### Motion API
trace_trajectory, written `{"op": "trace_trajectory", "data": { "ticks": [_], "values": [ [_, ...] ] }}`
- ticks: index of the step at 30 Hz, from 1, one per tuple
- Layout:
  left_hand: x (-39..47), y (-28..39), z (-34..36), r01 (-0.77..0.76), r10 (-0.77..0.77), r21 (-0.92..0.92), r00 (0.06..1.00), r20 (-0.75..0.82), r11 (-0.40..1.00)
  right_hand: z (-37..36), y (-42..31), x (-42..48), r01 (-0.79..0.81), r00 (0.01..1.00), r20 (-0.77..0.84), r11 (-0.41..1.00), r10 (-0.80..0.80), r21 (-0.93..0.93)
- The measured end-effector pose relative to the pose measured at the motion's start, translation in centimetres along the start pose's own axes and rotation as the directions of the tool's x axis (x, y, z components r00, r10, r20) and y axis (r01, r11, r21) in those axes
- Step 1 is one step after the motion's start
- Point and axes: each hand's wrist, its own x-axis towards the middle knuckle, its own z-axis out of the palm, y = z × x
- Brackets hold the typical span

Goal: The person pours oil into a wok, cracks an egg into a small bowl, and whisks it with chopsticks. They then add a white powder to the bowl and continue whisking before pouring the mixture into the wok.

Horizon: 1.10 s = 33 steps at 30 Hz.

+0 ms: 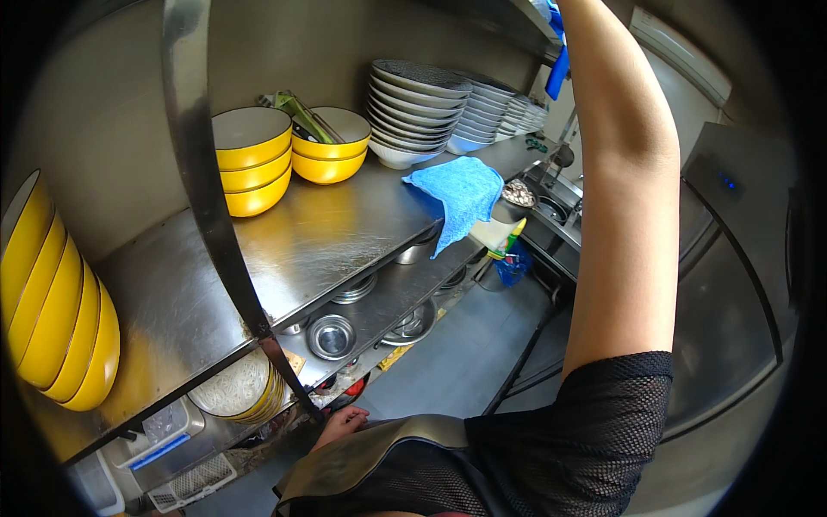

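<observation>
My left hand [342, 423] hangs low beside the apron [387, 449], close to the shelf unit's dark metal post. Its fingers look loosely curled, and the palm is hidden. My right arm reaches up past the top edge, so my right hand is out of view. Near that forearm hangs a blue object [558, 74], cut off by the frame. Before me, a light-blue cloth [462, 190] drapes over the front edge of a stainless-steel shelf [303, 245]. Stacked yellow bowls [255, 158] and stacked white bowls [413, 116] stand behind it.
A metal post [219, 194] rises before the shelf. More yellow bowls [61, 310] lean in a stack at left. Below are a steel bowl [331, 337], plates [236, 388] and plastic baskets [194, 481]. A sink counter [549, 232] lies beyond; a steel cabinet [730, 284] stands at right.
</observation>
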Motion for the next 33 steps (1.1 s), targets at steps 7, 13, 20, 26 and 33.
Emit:
{"op": "trace_trajectory", "data": {
  "ticks": [7, 13, 20, 26, 33],
  "values": [
    [1.7, -1.0, 0.1, -0.056, 0.056, 0.008, 0.998, -0.041, 0.998, -0.4, 0.1, -0.2, -0.029, 0.998, -0.046, 0.996, 0.034, 0.089],
    [3.4, -0.5, -0.3, -0.01, 0.01, 0.021, 1.0, -0.012, 1.0, -1.1, 0.1, -1.0, -0.056, 0.993, -0.097, 0.983, 0.074, 0.177],
    [4.7, -0.5, -0.3, 0.018, -0.019, -0.029, 0.999, -0.027, 0.999, -4.0, -1.0, -3.3, -0.077, 0.968, -0.193, 0.92, 0.161, 0.385],
    [6.2, -1.5, -1.6, -0.001, 0.0, 0.02, 0.998, 0.056, 1.0, -9.5, 1.6, -7.5, -0.083, 0.895, -0.281, 0.748, 0.347, 0.658],
    [8.4, -2.8, -2.6, -0.116, 0.099, 0.074, 0.973, 0.208, 0.99, -18.3, 17.1, -19.0, -0.142, 0.742, -0.207, 0.451, 0.638, 0.881]
  ]
}}
